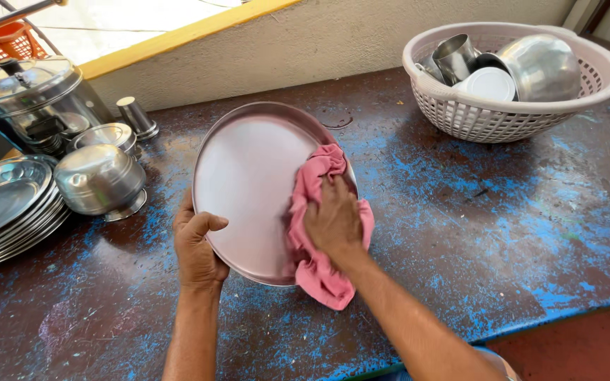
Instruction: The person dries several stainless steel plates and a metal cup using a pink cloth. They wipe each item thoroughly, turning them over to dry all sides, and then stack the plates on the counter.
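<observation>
one round steel plate (248, 183), smooth and dull-shining with a low raised rim, is held tilted over the middle of the counter (503, 233), whose dark surface is worn and scuffed, with patches of blue paint showing through. the left hand (198, 243) is clamped on the plate's near left rim, thumb over the inner face and fingers behind. the right hand (333, 220) lies flat with fingers together, pressing one crumpled pink cloth (319, 268) against the plate's right side; the soft cloth bunches up above the fingers and hangs in folds below the plate's edge. at the far right stands one round pale plastic basket (495, 116) with a perforated lattice wall, holding polished steel vessels: one cup, one large bowl and one piece with a flat white round face can be made out; others are partly hidden. to the left sits a stack of shallow steel plates (5, 208), their exact count unclear, and just beside it one upturned steel bowl (100, 180) with a foot ring. behind it are one small lidded steel container (107, 134), one short steel tumbler (137, 116) and one large pot with a glass lid (26, 88).
</observation>
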